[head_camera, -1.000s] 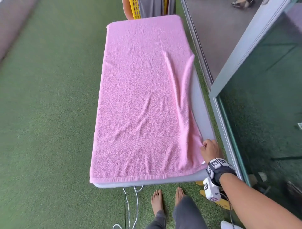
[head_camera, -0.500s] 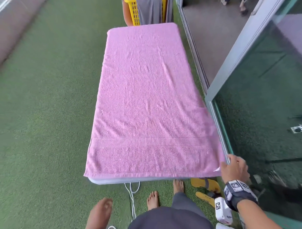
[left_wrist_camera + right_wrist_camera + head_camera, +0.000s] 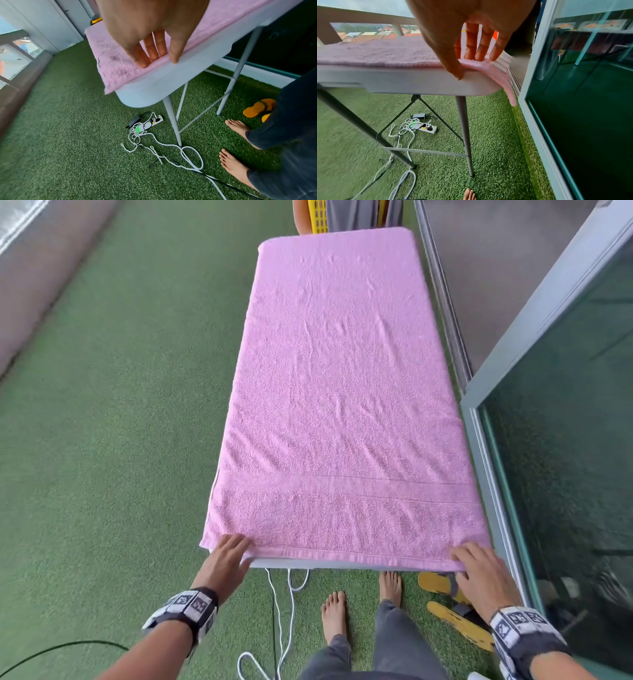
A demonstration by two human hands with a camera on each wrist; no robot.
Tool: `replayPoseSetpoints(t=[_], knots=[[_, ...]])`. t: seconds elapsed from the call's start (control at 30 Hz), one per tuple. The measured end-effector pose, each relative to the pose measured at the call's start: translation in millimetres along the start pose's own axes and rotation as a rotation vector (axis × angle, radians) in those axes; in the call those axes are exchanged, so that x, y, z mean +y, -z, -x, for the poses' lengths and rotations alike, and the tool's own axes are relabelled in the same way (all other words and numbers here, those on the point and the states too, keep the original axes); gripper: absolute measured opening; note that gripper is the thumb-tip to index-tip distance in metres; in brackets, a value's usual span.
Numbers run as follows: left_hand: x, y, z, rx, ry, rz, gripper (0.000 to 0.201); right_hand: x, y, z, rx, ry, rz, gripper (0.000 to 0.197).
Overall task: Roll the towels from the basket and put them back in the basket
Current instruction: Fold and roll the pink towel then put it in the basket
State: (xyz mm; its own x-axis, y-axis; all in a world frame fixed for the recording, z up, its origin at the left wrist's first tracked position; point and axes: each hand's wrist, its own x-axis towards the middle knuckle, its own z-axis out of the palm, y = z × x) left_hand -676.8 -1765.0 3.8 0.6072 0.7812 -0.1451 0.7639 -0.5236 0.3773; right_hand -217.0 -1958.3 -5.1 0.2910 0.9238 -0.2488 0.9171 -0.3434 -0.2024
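A pink towel (image 3: 342, 388) lies spread flat over the whole white folding table (image 3: 308, 564). At its near left corner my left hand (image 3: 239, 549) rests straight fingers (image 3: 145, 59) on the towel (image 3: 116, 67), with the thumb at the table's edge (image 3: 154, 83). My right hand (image 3: 460, 565) is at the near right corner. Its fingers (image 3: 479, 54) lie on top of the towel (image 3: 385, 54) and its thumb presses the table's rim (image 3: 385, 78); the corner droops off the side. The yellow basket (image 3: 318, 217) stands beyond the far end, with grey cloth (image 3: 356, 213) in it.
A glass sliding door (image 3: 565, 474) and its frame run close along the table's right side. Yellow sandals (image 3: 445, 583) and my bare feet (image 3: 335, 614) are on the green turf below. A white cable and a power strip (image 3: 150, 123) lie under the table.
My right hand drew the near right corner outward and toward me, which smoothed the long wrinkle. My left hand rose from below onto the near left corner.
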Motion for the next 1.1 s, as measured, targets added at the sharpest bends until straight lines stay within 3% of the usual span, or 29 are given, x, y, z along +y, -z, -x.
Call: replayPoseSetpoints(t=[0.17,0.4,0.6,0.7,0.77,0.87,0.9,0.97,1.0,1.03,1.1], knots=[[-12.8,-3.9,-3.0,0.098,-0.067,-0.033,0.026,-0.1,9.1,6.9,0.036,0.016,-0.07,0.028],[4.5,-11.6,6.5,0.068,-0.034,-0.088,0.037,6.3,18.1,6.5,0.149,-0.195,-0.142,0.017],[-2.9,-6.4,9.0,0.249,0.371,0.021,0.019,4.5,13.9,9.2,0.291,-0.316,-0.293,0.017],[-3.0,0.5,13.1,0.319,0.407,0.124,0.012,5.4,15.1,10.1,0.36,-0.238,-0.29,0.017],[-5.1,4.4,12.4,0.318,0.403,0.133,0.011,9.8,14.9,9.2,0.352,-0.22,-0.239,0.011],[-12.1,7.8,-2.6,0.269,0.409,0.1,0.022,14.0,18.0,-7.0,0.271,-0.244,-0.161,0.037],[-13.8,8.6,-9.2,0.226,0.41,0.06,0.021,12.9,20.0,-14.0,0.219,-0.251,-0.13,0.036],[-20.7,9.5,-18.5,0.14,0.454,-0.046,0.011,11.4,24.5,-23.1,0.144,-0.296,-0.048,0.015],[-22.7,9.8,-20.4,0.134,0.496,-0.075,0.007,10.1,27.5,-24.0,0.142,-0.322,-0.04,0.009],[-22.2,8.8,-21.0,0.156,0.517,-0.094,0.012,8.9,28.7,-23.8,0.152,-0.348,-0.036,0.022],[-11.1,3.7,-19.9,0.244,0.446,-0.052,0.029,3.0,29.6,-21.0,0.18,-0.34,-0.106,0.026]])
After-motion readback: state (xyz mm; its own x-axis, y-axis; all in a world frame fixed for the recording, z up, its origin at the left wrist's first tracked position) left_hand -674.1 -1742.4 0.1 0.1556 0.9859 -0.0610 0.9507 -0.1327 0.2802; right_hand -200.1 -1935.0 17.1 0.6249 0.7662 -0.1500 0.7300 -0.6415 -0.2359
